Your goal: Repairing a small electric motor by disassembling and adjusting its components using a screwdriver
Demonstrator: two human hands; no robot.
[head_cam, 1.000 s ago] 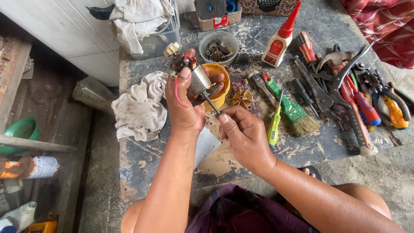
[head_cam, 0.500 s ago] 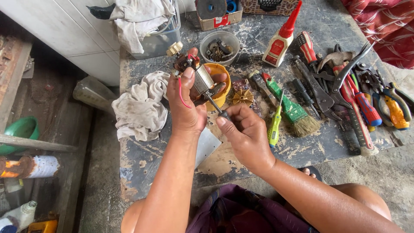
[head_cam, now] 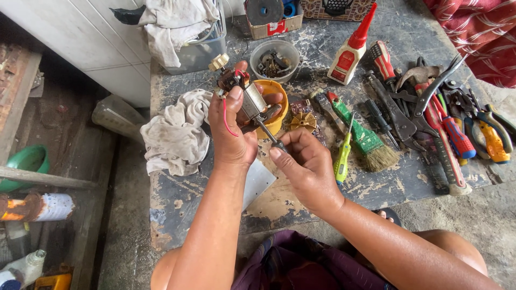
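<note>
Your right hand (head_cam: 307,167) fingertips (head_cam: 279,152) pinched tight on shaft tip of small motor (head_cam: 251,105). Your left hand (head_cam: 232,134) fingers clamped round motor body, red wire looping over thumb. Motor held just above yellow cup (head_cam: 276,91). White rag (head_cam: 174,131) left of cup, green brush (head_cam: 363,134) right, glue bottle (head_cam: 352,48) beyond.

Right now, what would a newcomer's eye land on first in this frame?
First, the small electric motor held up at centre: the left hand wraps its body while the right hand pinches the shaft tip. Next, the heap of pliers and screwdrivers at the right of the worn table, then the red-capped glue bottle near the top.
</note>
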